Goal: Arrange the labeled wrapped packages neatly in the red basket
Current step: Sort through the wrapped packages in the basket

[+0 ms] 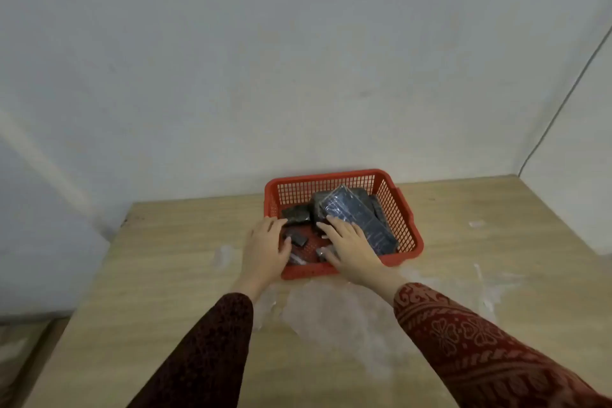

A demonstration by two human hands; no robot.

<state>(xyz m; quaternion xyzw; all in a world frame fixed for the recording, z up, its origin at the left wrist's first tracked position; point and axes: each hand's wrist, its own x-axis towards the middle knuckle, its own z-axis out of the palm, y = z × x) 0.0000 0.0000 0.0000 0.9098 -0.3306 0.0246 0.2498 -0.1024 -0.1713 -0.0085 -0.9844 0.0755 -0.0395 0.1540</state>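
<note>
Head view shows the red basket (405, 219) on the table (165, 258), holding a long dark wrapped package (361, 219) on the right and several small dark packages (296, 214) on the left. Both hands are flat, palms down and fingers spread, gripping nothing: the left hand (265, 248) over the basket's left edge beside the small packages, the right hand (351, 247) touching the long package's near end.

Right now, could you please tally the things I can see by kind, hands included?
Hands: 2, left hand and right hand
Basket: 1
Large packages: 2, blue package over grey package
Small dark packages: 2 clear (); others hidden by hands
Table: 1
Total: 8
</note>
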